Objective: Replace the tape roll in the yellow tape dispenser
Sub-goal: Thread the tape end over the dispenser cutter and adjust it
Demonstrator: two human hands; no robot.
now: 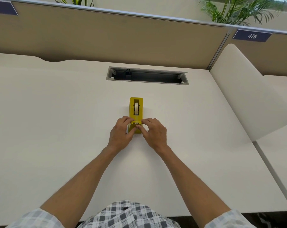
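Hands flank the near end of the yellow tape dispenser (136, 112): left hand (121, 132) and right hand (153, 131) pinch it with curled fingers. Tape roll (136, 109) sits inside, on a white desk (57, 120) beside tan partitions (106, 38).

We wear a short-sleeved shirt (128, 214) in a grey, charcoal and white check, its front filling the six o'clock edge of the head view. A small dark button sits on the placket. The left sleeve (35, 218) shows at seven o'clock and the right sleeve (228, 219) at five o'clock, both paler in the check. Our forearms are bare, with no watch or ring visible.
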